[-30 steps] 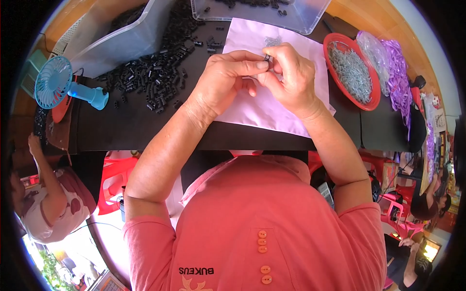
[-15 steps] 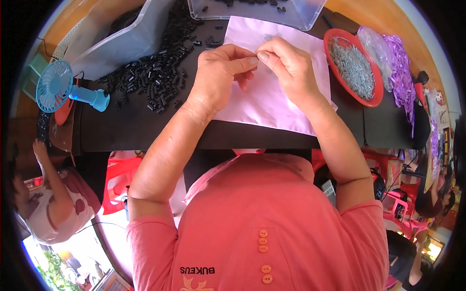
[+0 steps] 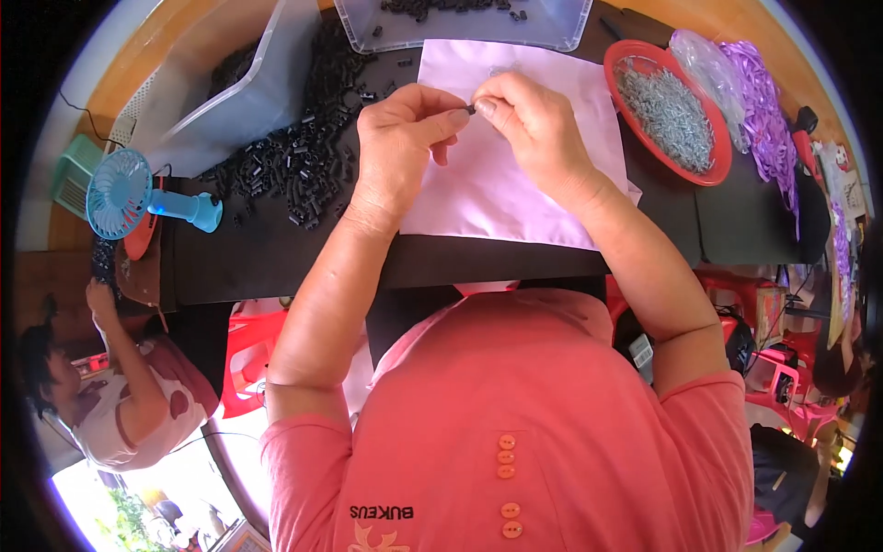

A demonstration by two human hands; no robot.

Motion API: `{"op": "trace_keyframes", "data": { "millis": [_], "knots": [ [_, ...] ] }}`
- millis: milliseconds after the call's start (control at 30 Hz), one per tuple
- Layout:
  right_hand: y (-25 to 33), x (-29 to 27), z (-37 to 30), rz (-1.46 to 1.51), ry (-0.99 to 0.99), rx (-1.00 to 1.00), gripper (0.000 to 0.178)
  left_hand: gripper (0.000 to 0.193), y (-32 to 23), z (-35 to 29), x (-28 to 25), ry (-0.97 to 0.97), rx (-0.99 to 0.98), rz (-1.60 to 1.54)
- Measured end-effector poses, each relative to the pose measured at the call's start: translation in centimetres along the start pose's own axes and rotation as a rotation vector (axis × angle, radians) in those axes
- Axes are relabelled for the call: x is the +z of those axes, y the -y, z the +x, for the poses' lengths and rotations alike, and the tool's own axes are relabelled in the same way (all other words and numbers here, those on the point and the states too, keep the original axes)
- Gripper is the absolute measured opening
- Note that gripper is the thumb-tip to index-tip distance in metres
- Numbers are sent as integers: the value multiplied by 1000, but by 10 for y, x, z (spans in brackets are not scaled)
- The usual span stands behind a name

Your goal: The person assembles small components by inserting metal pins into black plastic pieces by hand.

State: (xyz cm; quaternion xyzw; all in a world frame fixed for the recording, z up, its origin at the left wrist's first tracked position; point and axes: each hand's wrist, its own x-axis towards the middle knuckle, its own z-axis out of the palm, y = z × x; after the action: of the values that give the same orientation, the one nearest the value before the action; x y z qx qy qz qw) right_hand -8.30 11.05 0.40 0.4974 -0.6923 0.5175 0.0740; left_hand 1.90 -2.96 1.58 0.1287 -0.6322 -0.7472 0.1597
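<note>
Above a pale pink cloth [image 3: 515,202], my two hands meet fingertip to fingertip. My left hand [image 3: 405,129] pinches a small black plastic piece [image 3: 471,109] between thumb and forefinger. Closed beside it, the thumb and forefinger of my right hand [image 3: 533,120] come up against the same piece; whether they hold something of their own is too small to tell. A few small clear or metallic bits [image 3: 504,70] lie on the cloth behind my right fingers. Many short black tubular pieces [image 3: 299,170] are heaped to the left of my left hand.
At right stands a red oval basket [image 3: 722,152] of small silvery pieces, beside a clear plastic bag [image 3: 708,69] and purple strips [image 3: 759,120]. Grey plastic bins [image 3: 248,101] stand far left and at the back. A blue fan [image 3: 120,193] stands left; a co-worker [image 3: 129,386] sits beyond.
The view has shifted slightly. My fingertips have parted a little, so the black piece between them now shows. Both hands stay over the cloth.
</note>
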Motion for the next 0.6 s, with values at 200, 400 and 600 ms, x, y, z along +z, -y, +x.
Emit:
{"op": "trace_keyframes", "data": {
  "millis": [200, 400, 600],
  "knots": [
    [-2, -1, -2, -37, -38, -57, 5, 13, 1, 1, 4, -2, 9, 77],
    [-4, -3, 0, 43, 53, -12, 3, 11, -3, -1, 2, -25, 48, 254],
    [-3, -7, 1, 123, 96, 102, 8, 12, -5, -1, 1, 35, -55, 137]
  ]
}}
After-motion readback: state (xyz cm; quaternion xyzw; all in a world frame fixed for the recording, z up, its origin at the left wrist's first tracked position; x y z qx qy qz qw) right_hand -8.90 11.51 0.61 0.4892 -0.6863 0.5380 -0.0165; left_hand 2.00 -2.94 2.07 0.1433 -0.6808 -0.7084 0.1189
